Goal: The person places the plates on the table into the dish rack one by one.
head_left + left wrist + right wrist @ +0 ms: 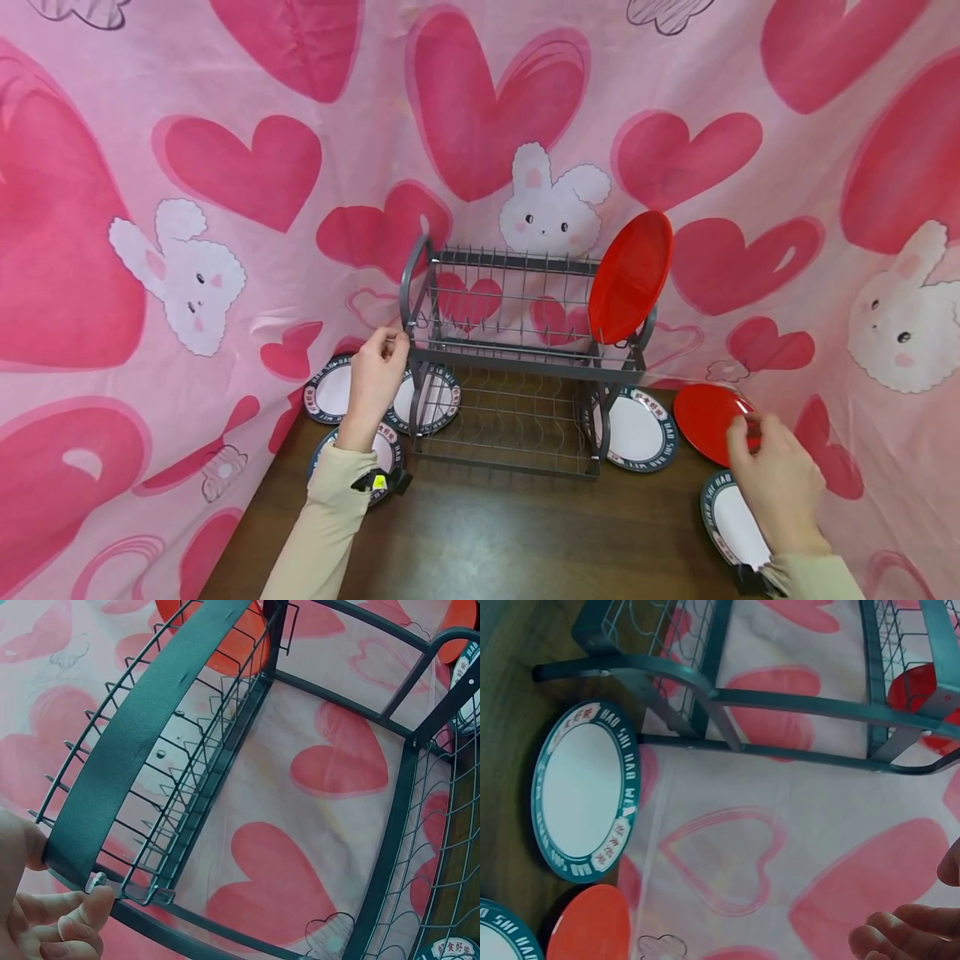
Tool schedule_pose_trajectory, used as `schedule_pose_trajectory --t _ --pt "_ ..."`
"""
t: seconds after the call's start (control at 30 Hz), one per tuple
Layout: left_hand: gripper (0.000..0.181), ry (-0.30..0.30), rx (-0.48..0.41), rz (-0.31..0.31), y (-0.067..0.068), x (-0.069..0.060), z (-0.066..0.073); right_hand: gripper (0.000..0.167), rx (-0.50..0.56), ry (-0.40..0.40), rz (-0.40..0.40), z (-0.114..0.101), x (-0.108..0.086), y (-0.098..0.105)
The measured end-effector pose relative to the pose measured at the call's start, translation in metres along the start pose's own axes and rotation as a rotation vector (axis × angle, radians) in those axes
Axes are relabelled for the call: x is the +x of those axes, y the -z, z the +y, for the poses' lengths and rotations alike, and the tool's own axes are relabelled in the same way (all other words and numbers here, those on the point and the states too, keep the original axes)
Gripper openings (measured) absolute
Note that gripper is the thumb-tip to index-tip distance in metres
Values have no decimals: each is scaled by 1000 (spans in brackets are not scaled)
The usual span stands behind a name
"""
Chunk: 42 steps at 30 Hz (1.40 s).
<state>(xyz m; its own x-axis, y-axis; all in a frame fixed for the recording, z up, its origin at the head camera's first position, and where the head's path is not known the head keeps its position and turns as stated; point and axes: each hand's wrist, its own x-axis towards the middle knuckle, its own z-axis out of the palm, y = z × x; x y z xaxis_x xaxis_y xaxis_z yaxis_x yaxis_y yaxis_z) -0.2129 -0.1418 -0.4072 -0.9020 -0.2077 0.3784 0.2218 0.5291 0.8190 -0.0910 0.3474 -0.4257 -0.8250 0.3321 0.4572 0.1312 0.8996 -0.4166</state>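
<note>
Our left hand point(377, 368) pinches the rack point(517, 361); our right hand point(780, 482), fingers loosely curved round nothing, hovers near the flat red plate point(705, 421) on the surface point(480, 533). If we jolt the rack, the tilted red plate point(632, 279) atop it could topple.

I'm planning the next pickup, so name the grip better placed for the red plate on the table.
Probably the right grip: it looks empty and is nearer the red plate, while the left grip pinches the rack at its left end.
</note>
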Motion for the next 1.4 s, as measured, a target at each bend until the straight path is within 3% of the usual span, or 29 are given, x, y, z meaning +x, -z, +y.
schedule_pose_trajectory --t 0.5,0.73,0.93,1.17,1.4 --pt "25 7 9 -6 0 0 1 31 -39 -103 -78 24 -10 -4" --pt "25 3 10 -5 0 -1 2 33 -46 -133 -78 36 -13 -9" --pt "25 8 9 -10 1 -2 2 36 -65 -175 -130 44 -14 -12" --pt "25 1 13 -2 0 -1 1 36 -47 -199 -91 54 -21 -16" --pt "26 25 18 4 -1 -1 2 38 -54 -235 -125 66 -26 -18"
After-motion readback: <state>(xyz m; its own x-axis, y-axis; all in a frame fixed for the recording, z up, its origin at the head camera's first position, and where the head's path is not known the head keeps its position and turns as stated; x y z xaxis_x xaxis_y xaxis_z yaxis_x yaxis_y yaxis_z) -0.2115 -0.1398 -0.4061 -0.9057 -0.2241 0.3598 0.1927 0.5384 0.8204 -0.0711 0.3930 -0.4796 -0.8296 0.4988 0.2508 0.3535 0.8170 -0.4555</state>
